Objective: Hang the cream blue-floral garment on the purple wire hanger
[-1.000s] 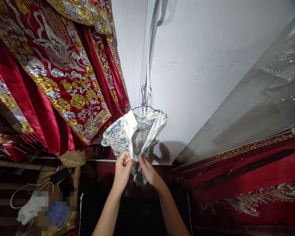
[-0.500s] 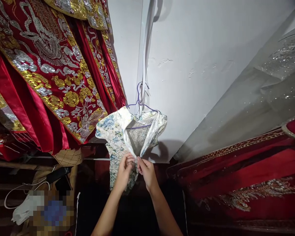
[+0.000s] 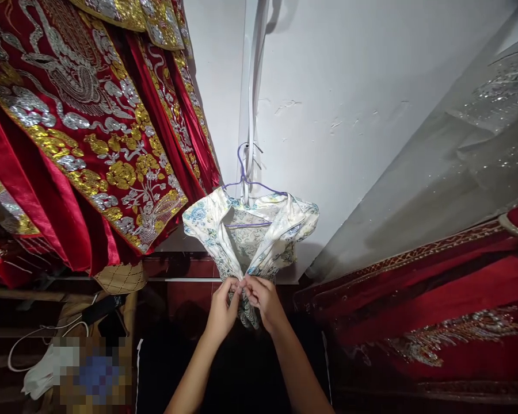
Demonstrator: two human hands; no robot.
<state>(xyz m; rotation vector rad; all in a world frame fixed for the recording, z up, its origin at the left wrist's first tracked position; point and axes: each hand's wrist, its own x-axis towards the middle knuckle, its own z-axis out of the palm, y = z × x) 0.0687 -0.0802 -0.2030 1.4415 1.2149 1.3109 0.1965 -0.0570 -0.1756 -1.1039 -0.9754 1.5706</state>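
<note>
A short-sleeved floral shirt (image 3: 211, 230), cream with blue flowers, hangs on a purple hanger (image 3: 259, 184) hooked at the wall. Its front lies open in a V from the collar down. At the bottom of that V, my left hand (image 3: 224, 302) pinches one front edge. Beside it, my right hand (image 3: 260, 296) grips the opposite edge, and the fingertips of both meet. Whatever fastener lies between the fingers is hidden. Below the hands the shirt's lower part bunches into folds.
Red costumes (image 3: 125, 149) with gold and silver embroidery hang at the left. A red embroidered cloth (image 3: 457, 310) and sheer sparkly fabric (image 3: 496, 132) fill the right. At lower left, a wooden seat (image 3: 132, 299) holds a white cable (image 3: 17, 339) and a white bag (image 3: 47, 371).
My left hand has closed on the shirt edge and come up against my right hand. The shirt's front has been drawn together and its right shoulder has spread rightward.
</note>
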